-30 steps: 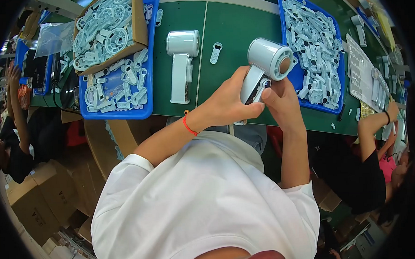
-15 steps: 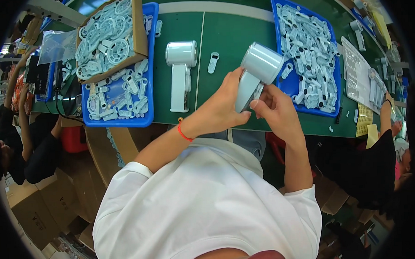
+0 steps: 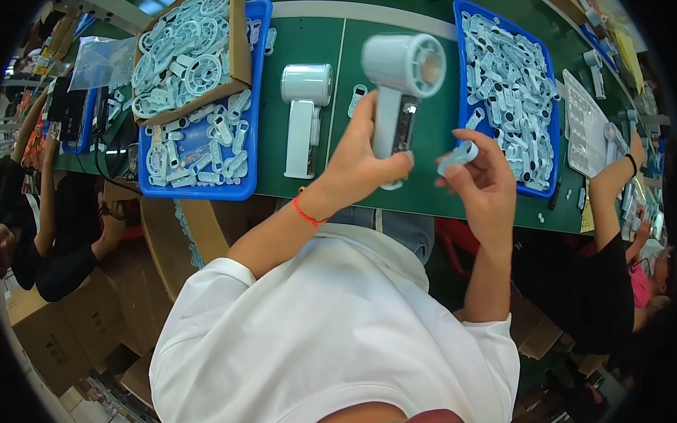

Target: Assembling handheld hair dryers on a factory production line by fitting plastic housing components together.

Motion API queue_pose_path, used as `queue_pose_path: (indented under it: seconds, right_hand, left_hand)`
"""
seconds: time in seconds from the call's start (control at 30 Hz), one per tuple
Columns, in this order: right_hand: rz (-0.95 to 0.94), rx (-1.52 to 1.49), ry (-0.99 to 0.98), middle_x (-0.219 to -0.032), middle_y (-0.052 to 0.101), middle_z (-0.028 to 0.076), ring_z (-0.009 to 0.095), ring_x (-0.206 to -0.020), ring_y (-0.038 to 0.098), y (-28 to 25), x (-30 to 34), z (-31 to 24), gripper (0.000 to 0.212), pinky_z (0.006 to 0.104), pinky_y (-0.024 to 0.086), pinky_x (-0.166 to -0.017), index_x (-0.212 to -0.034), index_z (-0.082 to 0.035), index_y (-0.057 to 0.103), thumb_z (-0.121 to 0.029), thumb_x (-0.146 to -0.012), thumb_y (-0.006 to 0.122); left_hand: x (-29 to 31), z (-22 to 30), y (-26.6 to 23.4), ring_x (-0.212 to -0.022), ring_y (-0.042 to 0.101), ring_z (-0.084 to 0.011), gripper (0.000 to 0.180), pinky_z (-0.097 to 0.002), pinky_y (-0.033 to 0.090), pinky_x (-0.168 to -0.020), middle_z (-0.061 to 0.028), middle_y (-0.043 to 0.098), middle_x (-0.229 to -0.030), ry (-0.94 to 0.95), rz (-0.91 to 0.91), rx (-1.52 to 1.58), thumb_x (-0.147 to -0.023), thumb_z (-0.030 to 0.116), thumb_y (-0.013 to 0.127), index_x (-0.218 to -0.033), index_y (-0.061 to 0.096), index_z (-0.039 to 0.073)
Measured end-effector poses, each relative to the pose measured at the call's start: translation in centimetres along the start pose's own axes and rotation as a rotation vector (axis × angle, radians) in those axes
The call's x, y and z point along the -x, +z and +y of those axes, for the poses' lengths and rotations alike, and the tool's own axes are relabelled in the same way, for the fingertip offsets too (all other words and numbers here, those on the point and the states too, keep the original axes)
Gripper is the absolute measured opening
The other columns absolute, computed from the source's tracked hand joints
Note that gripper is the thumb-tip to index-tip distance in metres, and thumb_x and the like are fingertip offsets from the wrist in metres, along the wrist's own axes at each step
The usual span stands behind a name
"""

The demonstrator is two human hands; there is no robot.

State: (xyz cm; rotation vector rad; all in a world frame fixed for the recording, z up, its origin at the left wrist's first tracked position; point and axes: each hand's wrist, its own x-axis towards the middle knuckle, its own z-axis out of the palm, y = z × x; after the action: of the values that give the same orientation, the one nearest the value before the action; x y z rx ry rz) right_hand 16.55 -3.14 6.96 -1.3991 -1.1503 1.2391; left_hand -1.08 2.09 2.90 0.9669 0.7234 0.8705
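Note:
My left hand (image 3: pixel 352 165) grips a pale handheld fan (image 3: pixel 394 64) by its handle, round head uppermost. The handle's right side lies open and shows dark parts inside. Just right of it, my right hand (image 3: pixel 490 187) pinches a small pale-blue plastic cover piece (image 3: pixel 458 156), apart from the fan. To the left, a second handheld fan (image 3: pixel 303 127) lies on the green table (image 3: pixel 291 38). Between the two fans is a loose cover piece (image 3: pixel 356 97), partly hidden behind my left hand.
At the right stands a blue tray (image 3: pixel 463 65) heaped with small cover pieces. Another blue tray (image 3: pixel 204 192) at the left holds pale plastic parts and a cardboard box (image 3: pixel 239 43) full of ring-shaped parts. Co-workers sit at both sides; one arm (image 3: pixel 608 191) reaches in at far right.
The handheld fan has turned upright in my left hand, and its open side now shows. My right hand has drawn away to the right with the cover piece.

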Motion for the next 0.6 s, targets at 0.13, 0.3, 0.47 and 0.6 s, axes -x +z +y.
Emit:
queue_pose_path:
  seconds: [0.13, 0.3, 0.47, 0.6]
  right_hand:
    - [0.027, -0.194, -0.067, -0.085, 0.062, 0.007, 0.013, -0.067, 0.061, 1.6, -1.0, 1.1, 0.036, 0.0199, 0.044, -0.056, -0.114, -0.002, 0.051, -0.008, -0.081, 0.063]
    - [0.017, 0.008, -0.026, -0.084, 0.061, 0.007, 0.012, -0.066, 0.06, 2.2, -0.7, 0.6, 0.033, 0.0193, 0.045, -0.054, -0.109, 0.001, 0.053, -0.006, -0.079, 0.065]
    - [0.126, 0.16, -0.044, -0.082, 0.061, 0.008, 0.012, -0.066, 0.06, 3.0, -0.6, 1.7, 0.031, 0.0206, 0.047, -0.058, -0.106, 0.005, 0.053, -0.004, -0.078, 0.066]
    - [0.175, 0.244, -0.079, -0.081, 0.061, 0.009, 0.012, -0.069, 0.06, 3.3, -0.6, 2.0, 0.031, 0.0217, 0.048, -0.06, -0.105, 0.005, 0.054, -0.006, -0.079, 0.066]
  left_hand:
    - [0.1, -0.8, 0.5, -0.105, 0.047, -0.0175, 0.079, -0.03, 0.041, -0.087, -0.0106, 0.044, -0.116, 0.007, -0.059, 0.073, -0.067, 0.005, 0.065, -0.133, 0.023, -0.001]
    - [0.8, -1.5, -0.1, -0.106, 0.047, -0.0198, 0.083, -0.0312, 0.042, -0.087, -0.0143, 0.04, -0.123, 0.01, -0.096, -0.024, -0.069, 0.007, 0.064, -0.137, 0.016, -0.002]
    - [1.0, -2.3, -0.2, -0.115, 0.041, -0.0259, 0.084, -0.0334, 0.034, -0.097, -0.0195, 0.036, -0.127, 0.107, -0.083, -0.208, -0.071, 0.01, 0.063, -0.136, 0.013, -0.005]
    - [0.8, -2.7, -0.4, -0.122, 0.034, -0.0311, 0.087, -0.0354, 0.028, -0.102, -0.0231, 0.033, -0.131, 0.182, -0.059, -0.352, -0.07, 0.012, 0.065, -0.136, 0.012, -0.008]
